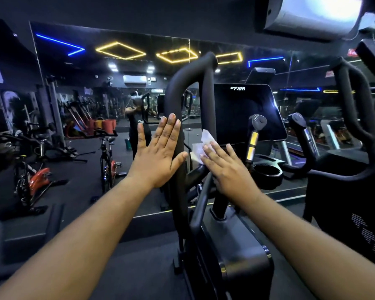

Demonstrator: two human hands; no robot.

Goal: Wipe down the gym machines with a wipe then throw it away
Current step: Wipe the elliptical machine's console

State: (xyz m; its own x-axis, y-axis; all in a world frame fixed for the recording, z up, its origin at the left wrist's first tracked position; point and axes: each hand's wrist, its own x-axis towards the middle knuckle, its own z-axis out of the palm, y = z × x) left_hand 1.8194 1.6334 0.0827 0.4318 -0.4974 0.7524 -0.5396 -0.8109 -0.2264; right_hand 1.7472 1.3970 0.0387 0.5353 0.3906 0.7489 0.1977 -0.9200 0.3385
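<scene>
1. My left hand (pixel 160 152) is flat, fingers straight and together, palm against the black curved handlebar (pixel 178 100) of the machine in front of me; the thumb sticks out to the right, across the bar.
2. My right hand (pixel 224 167) is also flat, fingers straight, lying on the white wipe (pixel 201 146) and pressing it toward the machine's frame, just right of the same handlebar.
3. The wipe is crumpled; most of it sticks out above and left of my right fingertips, and its top edge overlaps the lower left corner of the dark screen (pixel 245 111).
4. The two hands are near each other but not touching; the handlebar runs between them.
5. Screen is off, with a small white logo at the top. Right of it is a short grip with yellow bands (pixel 254 137).
6. Black cup holder (pixel 267 173) sits below the screen, right of my right hand.
7. A second black handlebar loop (pixel 355 109) stands at far right.
8. A wall mirror (pixel 108 83) ahead shows yellow and blue light strips and a person's reflection with one arm raised.
9. Left side: exercise bikes (pixel 106 152) on the dark floor, one with red parts.
10. White air-conditioner unit (pixel 314 14) at top right, blown out by glare.
</scene>
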